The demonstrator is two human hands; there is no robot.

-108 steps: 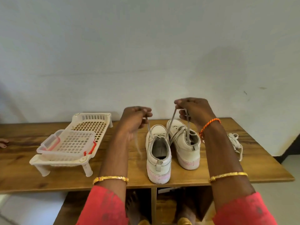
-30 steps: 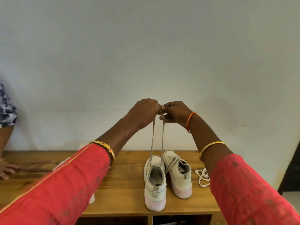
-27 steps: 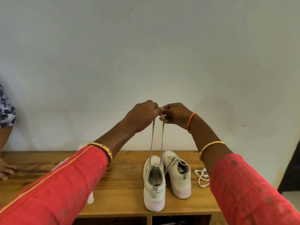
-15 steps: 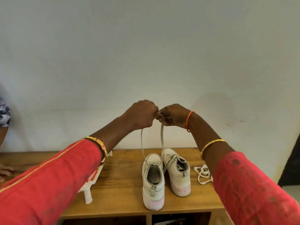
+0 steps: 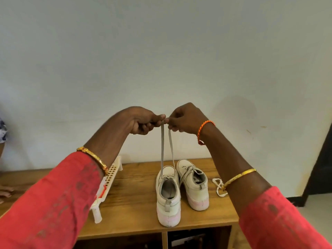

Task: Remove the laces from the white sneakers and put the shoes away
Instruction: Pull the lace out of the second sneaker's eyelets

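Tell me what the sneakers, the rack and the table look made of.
Sneakers: likely leather or faux leather, smooth matte off-white uppers, pinkish rubbery-looking soles.
Rack: plastic by the look, glossy cream moulded grid with red clips.
Table: wood or wood-look laminate, brown grain showing, light sheen.

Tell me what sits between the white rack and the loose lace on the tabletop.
In the head view, the two white sneakers: the left sneaker, its lace pinched above by both hands, and the right sneaker, between rack and loose lace.
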